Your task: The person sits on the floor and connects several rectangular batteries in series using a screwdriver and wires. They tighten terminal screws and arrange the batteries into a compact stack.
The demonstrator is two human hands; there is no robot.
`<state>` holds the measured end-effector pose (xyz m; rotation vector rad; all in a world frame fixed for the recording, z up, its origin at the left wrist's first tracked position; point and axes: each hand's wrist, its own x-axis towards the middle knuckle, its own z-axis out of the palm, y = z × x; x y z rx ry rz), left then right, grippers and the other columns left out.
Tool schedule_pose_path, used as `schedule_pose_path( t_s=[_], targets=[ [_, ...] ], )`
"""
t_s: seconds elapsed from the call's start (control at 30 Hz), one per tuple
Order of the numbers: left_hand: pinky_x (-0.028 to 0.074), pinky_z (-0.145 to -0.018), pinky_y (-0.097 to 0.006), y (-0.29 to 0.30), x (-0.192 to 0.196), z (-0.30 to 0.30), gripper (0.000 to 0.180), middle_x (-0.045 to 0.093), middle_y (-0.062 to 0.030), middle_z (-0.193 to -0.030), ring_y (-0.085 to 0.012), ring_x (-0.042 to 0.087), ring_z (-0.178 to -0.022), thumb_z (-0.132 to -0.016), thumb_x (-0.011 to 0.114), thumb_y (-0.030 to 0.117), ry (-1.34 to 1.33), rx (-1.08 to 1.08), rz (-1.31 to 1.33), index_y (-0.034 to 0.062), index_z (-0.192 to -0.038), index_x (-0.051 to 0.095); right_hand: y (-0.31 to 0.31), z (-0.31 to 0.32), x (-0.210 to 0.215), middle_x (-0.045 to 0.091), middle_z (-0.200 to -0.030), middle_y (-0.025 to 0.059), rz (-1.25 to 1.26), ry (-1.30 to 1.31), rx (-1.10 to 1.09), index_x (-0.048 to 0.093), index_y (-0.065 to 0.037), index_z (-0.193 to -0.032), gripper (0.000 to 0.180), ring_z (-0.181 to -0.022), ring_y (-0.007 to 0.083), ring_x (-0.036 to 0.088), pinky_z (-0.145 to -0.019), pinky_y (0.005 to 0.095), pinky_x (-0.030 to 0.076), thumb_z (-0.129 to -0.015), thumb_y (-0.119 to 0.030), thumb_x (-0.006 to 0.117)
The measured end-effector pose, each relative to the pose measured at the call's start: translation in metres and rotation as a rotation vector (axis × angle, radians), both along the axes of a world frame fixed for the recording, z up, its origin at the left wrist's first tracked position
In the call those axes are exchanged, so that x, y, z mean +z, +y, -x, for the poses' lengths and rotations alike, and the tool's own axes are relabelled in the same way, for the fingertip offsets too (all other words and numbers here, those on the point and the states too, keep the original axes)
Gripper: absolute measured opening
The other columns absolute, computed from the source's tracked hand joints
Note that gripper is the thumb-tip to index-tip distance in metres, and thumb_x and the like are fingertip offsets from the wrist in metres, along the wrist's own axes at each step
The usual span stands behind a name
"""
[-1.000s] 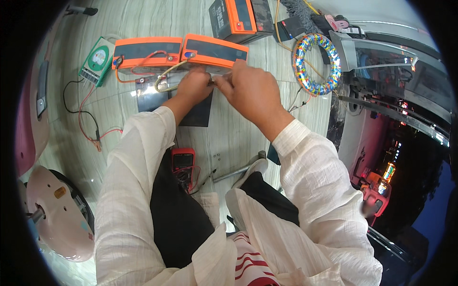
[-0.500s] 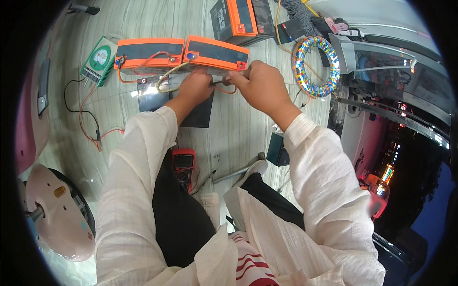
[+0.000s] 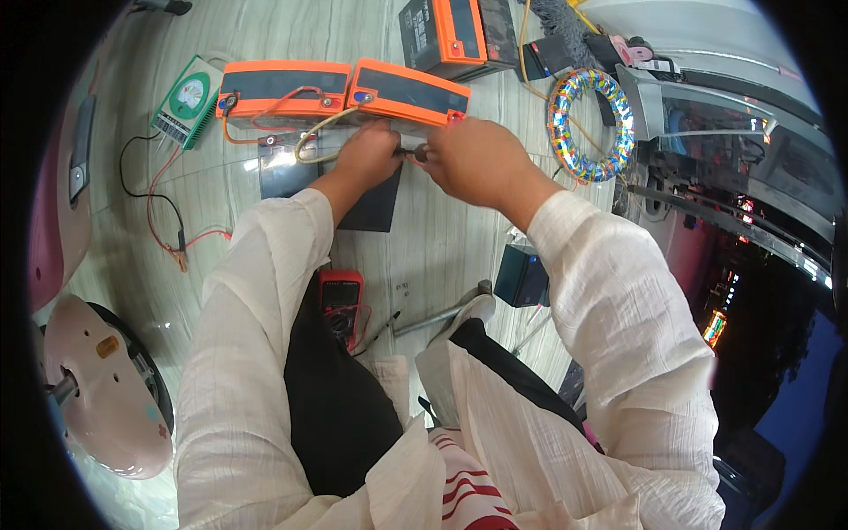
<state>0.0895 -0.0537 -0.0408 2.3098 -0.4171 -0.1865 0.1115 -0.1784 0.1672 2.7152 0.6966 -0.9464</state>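
You are working at the near edge of the far orange battery (image 3: 408, 91): your left hand (image 3: 369, 155) is pinching a small terminal piece, your right hand (image 3: 470, 159) clenching beside it. Next calls for steady seating, I judge.

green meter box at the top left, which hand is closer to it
Left. The left hand is at the near edge of the orange batteries, a battery's length right of the green meter box. The right hand is farther right, beyond the left.
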Motion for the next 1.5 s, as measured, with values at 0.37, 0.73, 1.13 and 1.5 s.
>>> schedule_pose_path(
  t_s=[0.37, 0.73, 1.13, 1.5],
  targets=[
    [0.051, -0.086, -0.043, 0.004, 0.001, 0.0, 0.021, 0.064, -0.0145, -0.097, -0.0332, 0.061, -0.099, -0.078, 0.074, 0.022, 0.038, -0.011, 0.005, 0.0042, -0.088, 0.07, -0.012, 0.024, 0.011, 0.068, -0.095, 0.017, -0.112, -0.068, 0.041, 0.063, -0.005, -0.103, 0.023, -0.09, 0.0364, 0.068, -0.079, 0.0426, 0.055, -0.086, -0.019, 0.064],
    [0.05, -0.091, -0.044, -0.004, 0.009, -0.002, 0.019, 0.063, -0.014, -0.103, -0.0325, 0.059, -0.107, -0.078, 0.07, 0.019, 0.082, -0.048, -0.018, 0.0057, -0.091, 0.07, -0.024, 0.004, -0.003, 0.069, -0.081, 0.0184, -0.235, 0.068, -0.481, 0.07, -0.004, -0.086, 0.025, -0.079, 0.0376, 0.067, -0.071, 0.0435, 0.052, -0.088, -0.028, 0.063],
    [0.049, -0.09, -0.045, -0.007, 0.003, 0.0, 0.02, 0.063, -0.0173, -0.101, -0.0368, 0.059, -0.104, -0.079, 0.07, 0.02, 0.033, -0.036, -0.065, 0.0016, -0.087, 0.068, -0.005, 0.011, -0.018, 0.07, -0.083, 0.0175, -0.147, -0.155, -0.388, 0.073, -0.007, -0.079, 0.026, -0.083, 0.0362, 0.068, -0.076, 0.0454, 0.054, -0.083, -0.03, 0.063],
    [0.049, -0.092, -0.047, 0.0, 0.014, -0.007, 0.027, 0.064, -0.0196, -0.108, -0.0372, 0.059, -0.108, -0.082, 0.068, 0.023, 0.164, -0.01, -0.084, 0.0022, -0.099, 0.067, 0.006, 0.006, -0.002, 0.072, -0.093, 0.0184, -0.096, -0.04, -0.233, 0.073, -0.004, -0.09, 0.018, -0.09, 0.0326, 0.07, -0.079, 0.0404, 0.057, -0.081, -0.016, 0.064]
  ],
)
